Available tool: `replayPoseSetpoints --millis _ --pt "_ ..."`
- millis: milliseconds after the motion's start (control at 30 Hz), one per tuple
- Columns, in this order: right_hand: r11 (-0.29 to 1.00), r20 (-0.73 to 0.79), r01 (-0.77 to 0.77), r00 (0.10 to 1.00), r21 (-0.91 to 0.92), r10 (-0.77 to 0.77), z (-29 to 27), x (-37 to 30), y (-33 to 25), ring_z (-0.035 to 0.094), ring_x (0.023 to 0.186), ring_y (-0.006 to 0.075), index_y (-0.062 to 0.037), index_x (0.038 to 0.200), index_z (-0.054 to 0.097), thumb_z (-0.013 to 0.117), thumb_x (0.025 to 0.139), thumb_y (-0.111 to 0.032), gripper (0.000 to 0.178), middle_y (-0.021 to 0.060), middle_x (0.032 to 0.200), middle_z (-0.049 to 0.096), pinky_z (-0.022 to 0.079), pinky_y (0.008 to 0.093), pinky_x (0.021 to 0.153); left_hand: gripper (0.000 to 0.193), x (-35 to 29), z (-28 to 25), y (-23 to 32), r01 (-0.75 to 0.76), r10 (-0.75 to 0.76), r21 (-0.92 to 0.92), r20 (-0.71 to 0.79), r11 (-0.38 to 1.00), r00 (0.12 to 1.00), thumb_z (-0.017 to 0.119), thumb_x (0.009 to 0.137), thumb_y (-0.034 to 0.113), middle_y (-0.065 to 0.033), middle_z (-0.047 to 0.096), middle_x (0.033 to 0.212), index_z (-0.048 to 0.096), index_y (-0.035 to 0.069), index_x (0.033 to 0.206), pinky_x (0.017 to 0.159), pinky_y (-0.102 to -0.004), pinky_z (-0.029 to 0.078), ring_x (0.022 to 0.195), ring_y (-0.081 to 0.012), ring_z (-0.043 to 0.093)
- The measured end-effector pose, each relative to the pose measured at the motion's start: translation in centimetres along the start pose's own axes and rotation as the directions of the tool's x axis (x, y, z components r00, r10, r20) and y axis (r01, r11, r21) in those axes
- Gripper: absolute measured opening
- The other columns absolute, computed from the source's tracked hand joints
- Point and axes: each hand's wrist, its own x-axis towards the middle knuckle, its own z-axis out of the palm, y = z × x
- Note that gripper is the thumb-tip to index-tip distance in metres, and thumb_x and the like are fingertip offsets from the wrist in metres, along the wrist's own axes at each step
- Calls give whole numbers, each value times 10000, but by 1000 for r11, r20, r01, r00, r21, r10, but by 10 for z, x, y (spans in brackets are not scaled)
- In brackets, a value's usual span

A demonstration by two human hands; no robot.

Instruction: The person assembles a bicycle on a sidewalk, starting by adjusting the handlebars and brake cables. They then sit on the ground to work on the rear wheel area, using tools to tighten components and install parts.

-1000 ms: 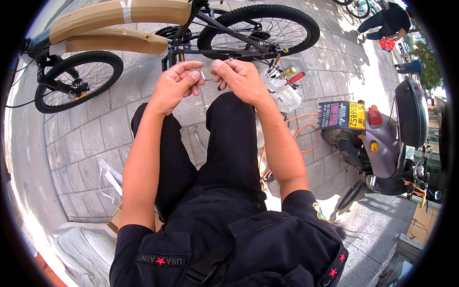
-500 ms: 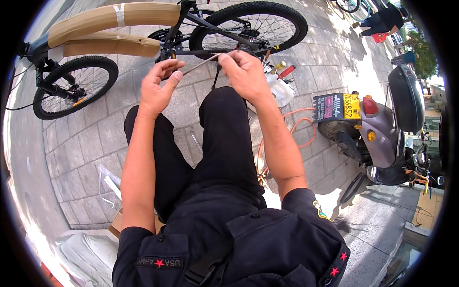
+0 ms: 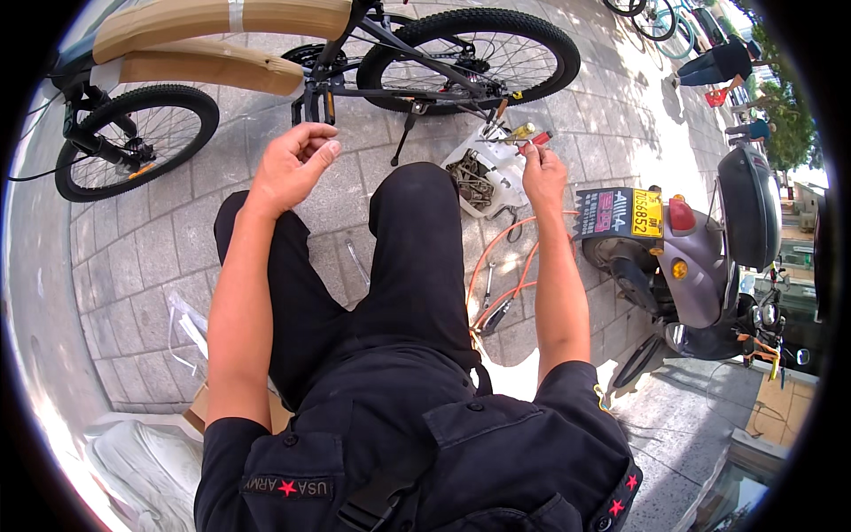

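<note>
The right hand (image 3: 545,179) has swung from the half-curled left hand (image 3: 294,170) to the red-handled screwdriver (image 3: 542,138) by the white plastic tub (image 3: 507,188), splitting their work; either's grip I cannot tell

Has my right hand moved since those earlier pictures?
Yes: your right hand has moved rightward, from left of the white container to its right edge.

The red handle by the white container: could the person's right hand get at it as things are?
Probably yes: the right hand appears right beside the red handle, and nothing visible seems to block the way, though I cannot tell whether they touch.
</note>
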Motion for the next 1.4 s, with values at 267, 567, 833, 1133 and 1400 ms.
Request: replayPoseSetpoints --millis 267,567,833,1133,1400 --pt "970 -58 153 984 -188 -167 6 -3 1 712 899 401 -30 1058 745 597 1009 -269 285 190 944 742 553 472 813 282 0 1 -4 -18 18 -13 1 1000 1000 750 965 166 -7 712 931 697 5 1190 761 -247 505 826 -67 615" --pt "840 108 383 922 -385 -371 17 8 -26 702 758 415 -30 886 714 607 980 -253 265 169 872 729 564 521 703 326 -4 -6 -2 10 -14 109 42 994 999 712 996 186 -66 726 995 662 -30 1235 847 -299 566 913 -136 695" --pt "831 330 185 944 -524 -2 62 33 -8 737 912 433 -26 913 785 551 931 -278 344 270 952 747 581 504 851 328 0 -4 0 -6 1 92 50 996 999 710 999 185 -80 734 983 661 -31 1241 849 -298 565 905 -139 700" --pt "949 251 -43 960 -314 127 104 -18 32 695 1071 455 -23 1191 731 564 990 -465 514 276 1091 734 531 525 950 307 -8 -20 -4 23 -28 149 32 989 999 702 1006 177 -82 738 1010 676 -14 1244 850 -300 574 939 -145 707" --pt "816 551 -552 632 -173 545 82 -156 133 736 1006 285 45 1296 641 624 1010 -285 437 202 1113 742 564 374 864 204 -7 -3 11 -1 5 57 -75 998 997 661 1002 147 -54 721 916 703 5 1142 759 -294 542 848 -145 680"
